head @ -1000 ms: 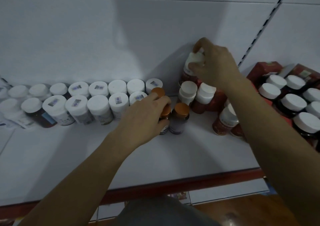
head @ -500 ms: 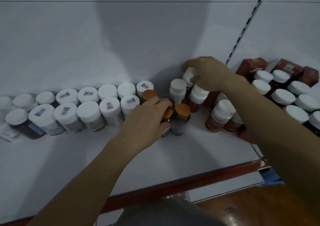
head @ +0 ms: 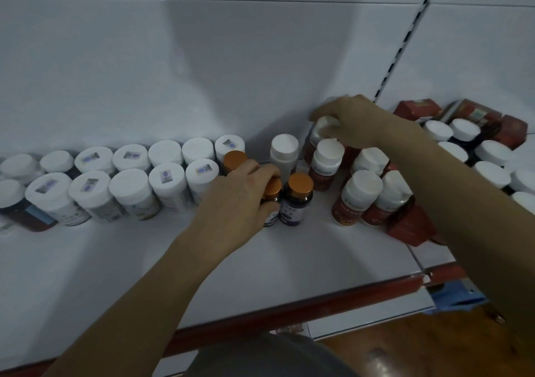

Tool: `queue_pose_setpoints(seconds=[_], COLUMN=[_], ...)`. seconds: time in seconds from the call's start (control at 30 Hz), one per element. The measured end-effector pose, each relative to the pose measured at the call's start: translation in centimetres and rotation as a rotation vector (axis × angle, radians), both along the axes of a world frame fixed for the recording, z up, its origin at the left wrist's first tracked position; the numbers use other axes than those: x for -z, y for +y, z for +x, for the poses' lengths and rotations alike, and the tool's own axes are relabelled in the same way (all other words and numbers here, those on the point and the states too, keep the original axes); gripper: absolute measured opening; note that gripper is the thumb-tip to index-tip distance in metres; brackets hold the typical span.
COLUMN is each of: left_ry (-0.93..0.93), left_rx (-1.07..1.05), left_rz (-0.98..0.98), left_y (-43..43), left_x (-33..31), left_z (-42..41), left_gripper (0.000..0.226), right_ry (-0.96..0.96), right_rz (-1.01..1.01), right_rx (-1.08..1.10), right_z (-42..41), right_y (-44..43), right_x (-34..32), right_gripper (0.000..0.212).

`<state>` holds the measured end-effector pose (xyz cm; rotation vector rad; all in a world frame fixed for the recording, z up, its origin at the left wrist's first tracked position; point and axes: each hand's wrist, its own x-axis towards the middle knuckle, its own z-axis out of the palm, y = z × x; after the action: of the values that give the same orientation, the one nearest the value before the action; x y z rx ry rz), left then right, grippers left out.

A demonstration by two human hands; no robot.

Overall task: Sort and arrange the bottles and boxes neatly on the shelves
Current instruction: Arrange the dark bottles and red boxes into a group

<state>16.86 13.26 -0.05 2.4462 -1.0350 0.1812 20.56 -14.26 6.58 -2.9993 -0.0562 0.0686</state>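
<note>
Shelf (head: 289, 264): left hand (head: 240, 203) curled round orange-capped bottle (head: 272, 190), mid-shelf; 1 twin (head: 298, 200) just beside, right. 2 rows of white-capped jars (head: 130, 187) crowd left. Right hand (head: 357, 122) pinches red bottle (head: 323, 126) by its cap near back wall, lower than 1 s ago. Red boxes (head: 417, 110) far right.

White shelf (head: 304, 255), red front edge.
Two rows of white-capped bottles (head: 131, 187) stood left, orange-capped bottles (head: 300, 185) mid, red-labelled bottles (head: 360, 194) and red boxes (head: 408, 224) right.

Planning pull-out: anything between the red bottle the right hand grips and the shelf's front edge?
Yes: a second red bottle stands directly in front of the held red bottle; past it the shelf is bare.
</note>
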Motion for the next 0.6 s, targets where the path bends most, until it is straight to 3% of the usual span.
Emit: queue_pose_setpoints(seconds=[0.1,0.23,0.47,0.6], left_ry=[-0.012,-0.008,-0.055,-0.172], left_rx=[-0.023,-0.061,-0.095,-0.12], left_rz=[-0.005,0.01,0.13,0.262], left_y=[-0.4,-0.8,-2.2,-2.8], left_x=[0.1,0.0,-1.5,-3.3], left_z=[-0.2,-0.6,-0.4,1.0], left_gripper=[0.041,0.042,0.043,0.037], right_ry=[-0.185,0.11,0.128,0.059], right_rz=[0.062,0.054,-0.248,-0.156], right_rx=[-0.107,-0.388,-0.413,-0.408], right_z=[-0.6,-0.7,-0.6,-2.9], right_y=[1.5,5.1,2.2,2.5], right_x=[-0.3,0.6,-0.1,-2.0], right_gripper=[0.039,0.044,0.043,0.034])
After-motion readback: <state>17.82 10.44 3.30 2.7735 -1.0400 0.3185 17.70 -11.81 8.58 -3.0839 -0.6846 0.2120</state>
